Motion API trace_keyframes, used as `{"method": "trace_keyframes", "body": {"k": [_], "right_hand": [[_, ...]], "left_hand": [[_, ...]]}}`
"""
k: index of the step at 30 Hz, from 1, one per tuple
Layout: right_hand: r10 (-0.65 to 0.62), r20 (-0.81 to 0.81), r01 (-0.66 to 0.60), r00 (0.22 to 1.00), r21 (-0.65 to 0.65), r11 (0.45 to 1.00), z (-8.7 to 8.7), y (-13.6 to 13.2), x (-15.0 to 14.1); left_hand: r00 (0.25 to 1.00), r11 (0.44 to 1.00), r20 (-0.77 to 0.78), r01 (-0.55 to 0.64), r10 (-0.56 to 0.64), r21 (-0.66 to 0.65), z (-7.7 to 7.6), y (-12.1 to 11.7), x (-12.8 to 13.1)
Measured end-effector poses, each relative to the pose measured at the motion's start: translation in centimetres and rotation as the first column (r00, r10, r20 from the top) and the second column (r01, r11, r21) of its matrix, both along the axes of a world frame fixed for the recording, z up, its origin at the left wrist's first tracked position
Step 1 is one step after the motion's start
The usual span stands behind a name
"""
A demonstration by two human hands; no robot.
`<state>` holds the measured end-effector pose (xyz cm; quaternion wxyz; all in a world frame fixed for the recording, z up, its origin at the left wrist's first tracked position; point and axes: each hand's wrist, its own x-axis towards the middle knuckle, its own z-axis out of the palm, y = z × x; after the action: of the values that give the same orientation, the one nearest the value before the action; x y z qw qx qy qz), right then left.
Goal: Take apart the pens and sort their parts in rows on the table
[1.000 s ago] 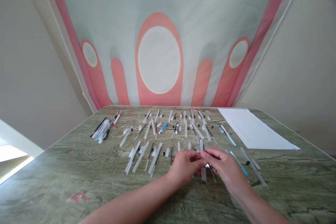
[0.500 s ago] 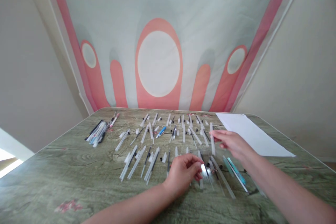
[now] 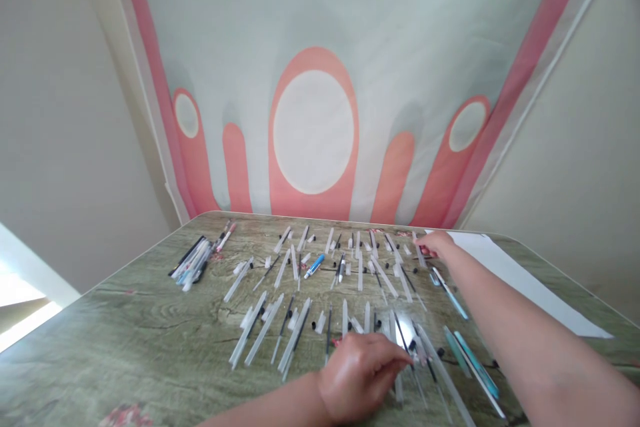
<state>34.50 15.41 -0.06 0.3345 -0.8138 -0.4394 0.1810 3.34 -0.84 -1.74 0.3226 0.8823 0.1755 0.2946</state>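
At the back right, my right hand [image 3: 434,245] is closed with its fingertips on a clear pen barrel [image 3: 420,255] that stands at a slant or lies near the paper's corner. My left hand [image 3: 364,373] is at the front, fingers pinched together over a dark pen refill [image 3: 399,327]; whether they grip it or only touch it cannot be made out. Beside that hand lies a long clear barrel [image 3: 445,373] with small black plugs [image 3: 441,352] near it. Teal pen parts [image 3: 477,363] lie to its right, partly close to my right forearm.
Rows of clear barrels [image 3: 265,328], refills, caps and plugs cover the middle of the wood-patterned table [image 3: 165,347]. A blue pen [image 3: 315,265] lies among them. Bundled pens [image 3: 193,263] are at the left. White paper [image 3: 520,283] lies at the right, partly behind my forearm.
My right hand has moved farther back with the barrel, toward the paper's corner. My left hand has turned knuckles-up and its fingertips have come down near the refill. The view has shifted slightly.
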Motion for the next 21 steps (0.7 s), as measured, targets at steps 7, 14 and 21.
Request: {"method": "trace_keyframes", "body": {"k": [7,14,21], "right_hand": [[0.005,0.014,-0.001,1.0,-0.263,0.965,-2.3,1.2,0.6],[0.039,0.056,-0.021,0.998,-0.286,0.958,-3.6,1.0,1.3],[0.062,0.104,-0.035,0.993,-0.246,0.969,-3.4,0.2,1.9]], "left_hand": [[1.0,1.0,-0.004,-0.014,0.014,-0.015,0.1,0.4,0.1],[1.0,0.999,-0.015,0.0,0.0,-0.033,0.1,0.3,0.1],[1.0,1.0,-0.014,-0.009,0.009,-0.025,0.2,0.2,0.1]]}}
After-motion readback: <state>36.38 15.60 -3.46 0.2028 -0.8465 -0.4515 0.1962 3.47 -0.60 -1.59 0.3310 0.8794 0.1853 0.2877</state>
